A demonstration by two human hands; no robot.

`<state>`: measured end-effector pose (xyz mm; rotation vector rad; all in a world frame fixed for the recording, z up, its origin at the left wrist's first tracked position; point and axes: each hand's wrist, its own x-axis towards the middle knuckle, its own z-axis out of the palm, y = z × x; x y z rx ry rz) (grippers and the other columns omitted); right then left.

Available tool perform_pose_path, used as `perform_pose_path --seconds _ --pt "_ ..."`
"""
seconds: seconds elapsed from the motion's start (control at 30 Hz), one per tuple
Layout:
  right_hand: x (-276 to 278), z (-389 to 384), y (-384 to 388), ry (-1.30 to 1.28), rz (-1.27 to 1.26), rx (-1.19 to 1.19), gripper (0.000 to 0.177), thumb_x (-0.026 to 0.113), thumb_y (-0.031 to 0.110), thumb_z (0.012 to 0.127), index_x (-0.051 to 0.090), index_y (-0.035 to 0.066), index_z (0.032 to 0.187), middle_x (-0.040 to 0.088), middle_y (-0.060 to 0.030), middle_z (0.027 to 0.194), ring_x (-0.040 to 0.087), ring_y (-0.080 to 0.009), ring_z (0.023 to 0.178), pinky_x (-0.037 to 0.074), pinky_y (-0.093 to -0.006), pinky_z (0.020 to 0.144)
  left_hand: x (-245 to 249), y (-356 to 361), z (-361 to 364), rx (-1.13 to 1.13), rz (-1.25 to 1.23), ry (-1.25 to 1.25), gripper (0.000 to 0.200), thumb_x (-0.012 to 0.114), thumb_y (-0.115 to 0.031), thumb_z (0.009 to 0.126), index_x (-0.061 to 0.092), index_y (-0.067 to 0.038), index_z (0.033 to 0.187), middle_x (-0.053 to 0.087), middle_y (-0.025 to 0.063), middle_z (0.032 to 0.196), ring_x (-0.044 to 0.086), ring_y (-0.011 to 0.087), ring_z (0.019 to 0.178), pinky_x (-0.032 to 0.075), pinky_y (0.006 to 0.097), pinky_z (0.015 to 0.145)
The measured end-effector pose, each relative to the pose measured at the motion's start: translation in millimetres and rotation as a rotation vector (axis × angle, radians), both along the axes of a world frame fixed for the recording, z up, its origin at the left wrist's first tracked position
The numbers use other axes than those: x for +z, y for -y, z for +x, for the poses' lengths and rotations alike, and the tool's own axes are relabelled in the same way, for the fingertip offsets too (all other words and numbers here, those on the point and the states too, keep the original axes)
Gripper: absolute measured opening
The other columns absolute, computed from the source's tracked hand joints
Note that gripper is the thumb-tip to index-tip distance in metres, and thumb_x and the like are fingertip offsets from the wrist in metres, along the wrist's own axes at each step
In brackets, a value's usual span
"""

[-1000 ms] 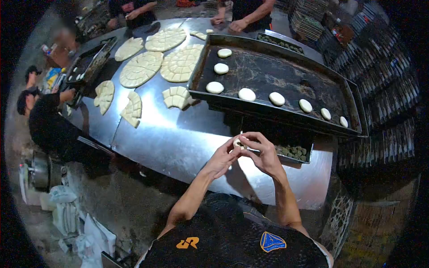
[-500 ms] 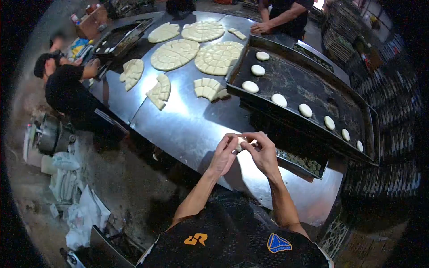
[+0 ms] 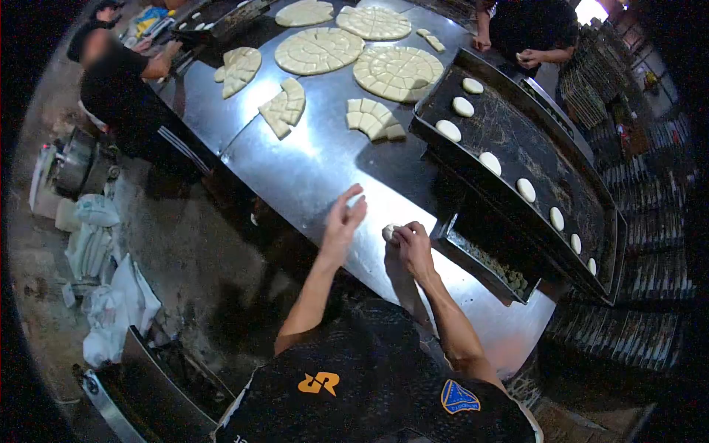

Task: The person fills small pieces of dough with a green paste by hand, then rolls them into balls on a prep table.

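Note:
My right hand (image 3: 416, 251) pinches a small ball of pale dough (image 3: 390, 233) with gathered folds, low over the steel table (image 3: 317, 173). My left hand (image 3: 344, 221) is raised to the left of it, fingers apart and holding nothing. Right of my right hand is a narrow tray (image 3: 509, 294) of chunky greenish-brown filling (image 3: 491, 262), partly under a big dark baking tray (image 3: 535, 140). Several smooth white dough rounds (image 3: 490, 163) lie along that tray's near and left sides.
Large dough discs (image 3: 320, 50) scored into pieces lie across the far table, with cut dough sections (image 3: 375, 118) nearer me. One co-worker (image 3: 122, 88) stands at the left edge, another (image 3: 528, 33) at the far side. White bags (image 3: 118, 303) sit on the floor at left.
My hands have parted: the left let go of the dough and moved up and left, while the right kept it. The view has shifted, and the far co-worker's hands have moved apart.

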<state>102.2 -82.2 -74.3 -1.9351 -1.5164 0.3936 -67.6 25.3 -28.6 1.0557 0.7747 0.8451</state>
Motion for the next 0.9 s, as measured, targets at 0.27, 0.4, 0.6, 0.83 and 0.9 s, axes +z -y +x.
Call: perform_pose_path --seconds 0.27,0.4,0.6,0.83,0.9 --pt "88 -8 -73 0.210 0.162 -0.182 0.037 0.057 0.035 0.088 0.062 0.003 0.106 0.049 -0.0196 0.098 0.044 -0.0342 0.095 0.038 -0.0446 0.084 3 4 -63 0.293 -0.056 -0.018 0.039 0.055 -0.029 0.095 0.053 -0.001 0.121 0.056 0.0108 0.115 0.054 0.0206 0.114 0.042 0.0347 0.099" --pt "-11 -26 -94 0.357 -0.078 -0.059 0.038 0.051 0.033 0.089 0.052 0.002 0.111 0.048 -0.0202 0.100 0.045 -0.0356 0.096 0.036 -0.0476 0.086 0 -5 -65 0.288 -0.066 -0.114 0.033 0.056 -0.028 0.095 0.058 -0.002 0.116 0.057 0.0067 0.114 0.056 0.0178 0.108 0.045 0.0310 0.093" --pt "-14 -13 -84 0.263 -0.049 0.045 0.035 0.052 0.029 0.089 0.052 0.001 0.111 0.050 -0.0237 0.102 0.047 -0.0383 0.096 0.040 -0.0504 0.084 -12 -111 -6 0.092 0.183 -0.233 0.038 0.059 -0.030 0.093 0.059 0.000 0.117 0.062 0.0092 0.110 0.058 0.0174 0.102 0.046 0.0299 0.089" --pt "70 47 -12 -0.161 -0.434 0.364 0.025 0.070 0.022 0.080 0.066 0.004 0.097 0.058 -0.0159 0.096 0.056 -0.0308 0.095 0.047 -0.0412 0.082 -115 -274 80 0.046 0.594 -1.004 0.053 0.061 -0.049 0.082 0.067 -0.003 0.106 0.066 0.0249 0.094 0.055 0.0400 0.103 0.036 0.0525 0.091" --pt "145 59 -2 -0.344 -0.260 0.217 0.027 0.070 0.019 0.083 0.064 0.003 0.104 0.057 -0.0122 0.098 0.058 -0.0235 0.097 0.049 -0.0360 0.082 -119 -286 99 0.031 0.450 -0.984 0.052 0.066 -0.047 0.078 0.065 -0.002 0.103 0.065 0.0240 0.098 0.052 0.0363 0.104 0.033 0.0490 0.094"
